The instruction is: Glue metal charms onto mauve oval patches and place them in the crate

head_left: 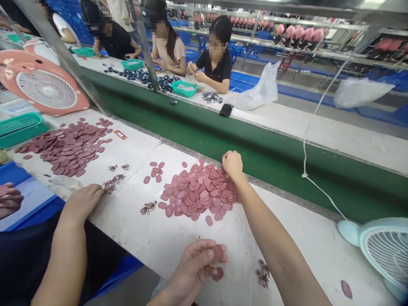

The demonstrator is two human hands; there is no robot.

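Note:
My left hand (200,263) is at the bottom centre over the white table (172,242), its fingers closed round two reddish oval pieces (218,253). My right hand (233,164) reaches to the table's far edge, beside the upper right side of a heap of the same oval pieces (199,191). Its fingers are curled, and what they hold, if anything, is too small to name. Small brown metallic parts (263,274) lie below my right forearm. More of them (148,207) rest left of the heap.
A co-worker's hand (83,202) touches small parts at the left, near another oval heap (72,146). A green conveyor belt (191,131) runs behind the table. Fans stand at the right (385,250) and left (47,85). Several people sit across the belt.

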